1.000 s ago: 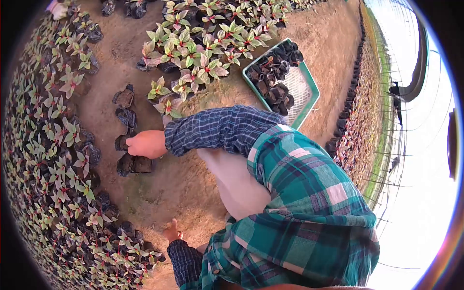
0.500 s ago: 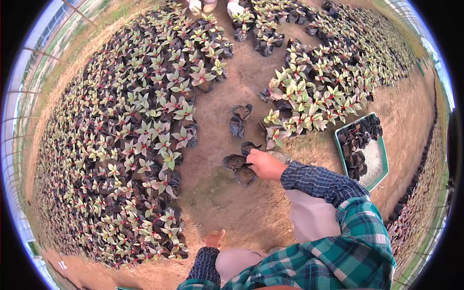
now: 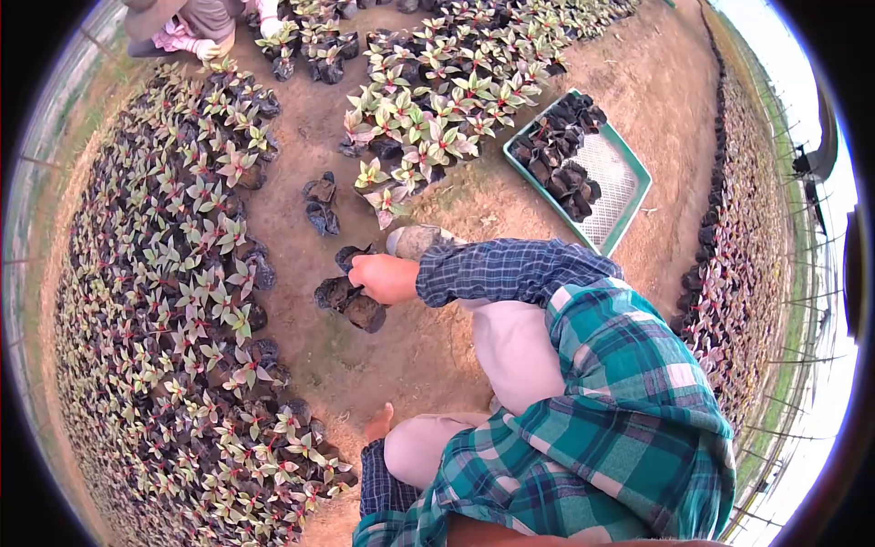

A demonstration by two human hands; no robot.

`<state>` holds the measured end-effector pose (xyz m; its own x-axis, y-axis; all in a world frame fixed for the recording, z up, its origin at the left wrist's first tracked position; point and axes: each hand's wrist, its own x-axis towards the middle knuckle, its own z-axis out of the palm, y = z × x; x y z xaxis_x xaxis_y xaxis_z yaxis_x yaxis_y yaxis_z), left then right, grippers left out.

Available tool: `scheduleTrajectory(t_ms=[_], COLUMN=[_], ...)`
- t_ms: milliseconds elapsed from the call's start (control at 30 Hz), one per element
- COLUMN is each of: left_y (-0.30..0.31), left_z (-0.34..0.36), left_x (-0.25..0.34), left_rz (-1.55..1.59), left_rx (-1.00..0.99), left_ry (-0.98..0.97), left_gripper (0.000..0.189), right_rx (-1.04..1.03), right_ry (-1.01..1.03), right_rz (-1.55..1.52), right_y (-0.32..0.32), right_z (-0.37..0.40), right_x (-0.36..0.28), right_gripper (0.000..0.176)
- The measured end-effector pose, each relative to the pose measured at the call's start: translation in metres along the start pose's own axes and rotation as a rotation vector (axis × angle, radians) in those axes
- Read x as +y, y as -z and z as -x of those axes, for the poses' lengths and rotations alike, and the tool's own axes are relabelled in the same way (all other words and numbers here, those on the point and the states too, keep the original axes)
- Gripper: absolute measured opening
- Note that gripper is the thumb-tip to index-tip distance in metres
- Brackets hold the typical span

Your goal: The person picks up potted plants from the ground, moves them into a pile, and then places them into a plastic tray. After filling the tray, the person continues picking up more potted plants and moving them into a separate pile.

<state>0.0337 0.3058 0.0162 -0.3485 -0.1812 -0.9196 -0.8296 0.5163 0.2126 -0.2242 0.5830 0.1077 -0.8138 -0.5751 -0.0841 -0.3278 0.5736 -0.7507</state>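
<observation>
My right hand [image 3: 386,277] is closed, pinching the edge of a black plastic nursery bag [image 3: 366,314] low over the bare soil. Two more such bags touch or sit close around it, one a soil-filled bag [image 3: 334,293] on the left and one a dark bag [image 3: 350,258] above. My left hand [image 3: 378,422] is beside my knee, with fingers stretched out and nothing seen in it; part of it is hidden. Farther up the path, a pair of black bags [image 3: 321,202] lies on the ground.
Dense rows of potted seedlings [image 3: 196,273] fill the left, with another block of seedlings [image 3: 447,100] at the top. A green-rimmed crate [image 3: 629,205] holding several black bags stands to the right. Another person's gloved hand [image 3: 208,50] is among plants at top left.
My view has turned right, so the plants and bags appear farther left and the crate shows more fully. My right hand stays at the bags. The co-worker has come further into view.
</observation>
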Motion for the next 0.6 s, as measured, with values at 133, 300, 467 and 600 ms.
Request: scheduleTrajectory(t_ms=[133, 300, 467, 600], left_y=[0.002, 0.002, -0.010, -0.009], left_z=[-0.020, -0.005, -0.021, -0.020], left_x=[-0.012, -0.005, -0.030, -0.027], left_rz=[-0.302, -0.253, 0.188, 0.466], left_rx=[-0.062, -0.055, 0.050, 0.076], left_ry=[0.086, -0.004, 0.187, 0.428], left_gripper=[0.085, 0.081, 0.060, 0.062], right_rx=[0.011, 0.046, 0.300, 0.563], right_ry=[-0.057, -0.159, -0.244, -0.375], right_rz=[-0.033, -0.010, -0.071, -0.064], right_y=[0.021, 0.036, 0.054, 0.104], right_z=[0.023, 0.045, 0.085, 0.135], right_x=[-0.011, 0.021, 0.090, 0.160], right_gripper=[0.017, 0.021, 0.018, 0.019])
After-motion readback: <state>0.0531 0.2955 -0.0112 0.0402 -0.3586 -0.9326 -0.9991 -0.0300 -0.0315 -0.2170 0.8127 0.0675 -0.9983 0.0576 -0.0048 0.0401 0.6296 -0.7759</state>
